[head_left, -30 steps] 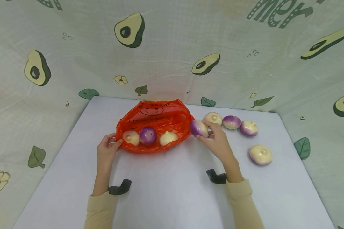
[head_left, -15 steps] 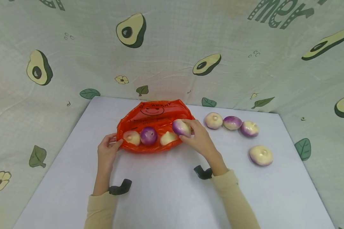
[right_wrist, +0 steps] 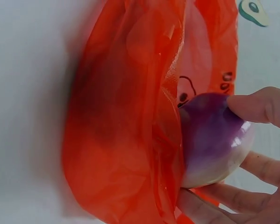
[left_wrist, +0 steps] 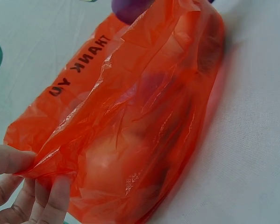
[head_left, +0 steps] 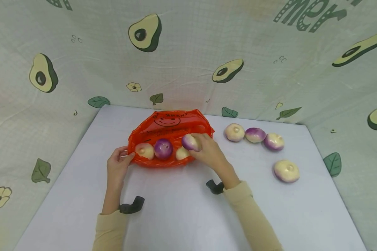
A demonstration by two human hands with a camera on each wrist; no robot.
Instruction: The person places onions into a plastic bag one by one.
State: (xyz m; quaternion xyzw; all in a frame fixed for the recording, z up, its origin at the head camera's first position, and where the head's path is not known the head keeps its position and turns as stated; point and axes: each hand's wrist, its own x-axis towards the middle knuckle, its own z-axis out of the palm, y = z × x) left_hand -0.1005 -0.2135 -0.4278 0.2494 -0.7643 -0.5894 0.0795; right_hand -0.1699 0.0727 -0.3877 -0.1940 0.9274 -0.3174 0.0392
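Observation:
A red plastic bag (head_left: pixel 166 131) with a smiling face printed on it lies with its mouth spread. My left hand (head_left: pixel 117 165) pinches the bag's left rim between thumb and fingers, as the left wrist view also shows at the bag's edge (left_wrist: pixel 46 163). Inside are a pale turnip (head_left: pixel 144 151), a purple turnip (head_left: pixel 163 149) and another pale turnip (head_left: pixel 182 153), the last partly hidden. At the right of the bag's mouth, my right hand (head_left: pixel 212 153) grips a purple-and-white turnip (right_wrist: pixel 214 135). In the right wrist view this turnip is at the bag's rim, partly behind its front wall.
Right of the bag, a pale turnip (head_left: pixel 234 132), a purple turnip (head_left: pixel 255 135) and a two-tone turnip (head_left: pixel 274 142) stand in a row. Nearer lies another pale turnip (head_left: pixel 286 170). Avocado-print cloth (head_left: pixel 182 45) hangs behind the white table (head_left: pixel 176 212).
My right hand has carried its turnip leftward from beside the bag to over its mouth, then slightly lower. The left hand stays on the rim.

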